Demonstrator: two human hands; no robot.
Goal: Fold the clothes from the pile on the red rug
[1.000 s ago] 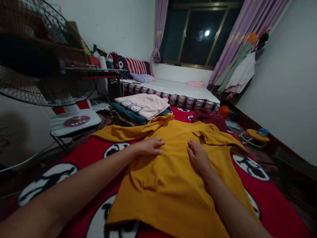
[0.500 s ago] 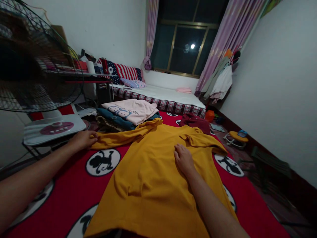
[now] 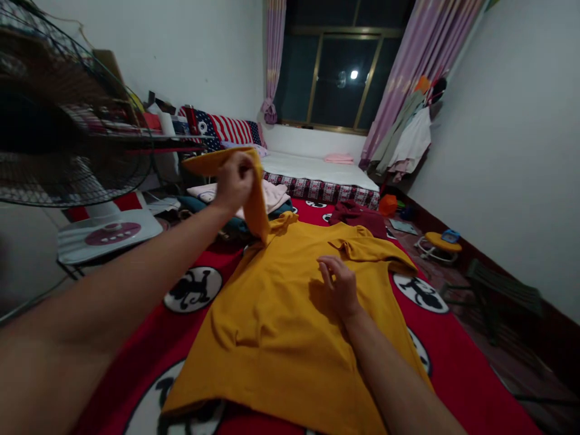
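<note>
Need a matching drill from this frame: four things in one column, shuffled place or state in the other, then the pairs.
Things:
1. left hand
2. right hand
3. yellow shirt
4. pink top

Places or states:
A. folded on a pile beyond the shirt
B. spread on the red blanket
C. raised, pinching a sleeve
D. resting near the shirt's collar

Pairs: 1-C, 2-D, 3-B, 4-A

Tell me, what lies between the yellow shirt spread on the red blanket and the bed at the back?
In the head view, between the yellow shirt and the bed lie a stack of folded clothes and a dark red garment on the red blanket.
</note>
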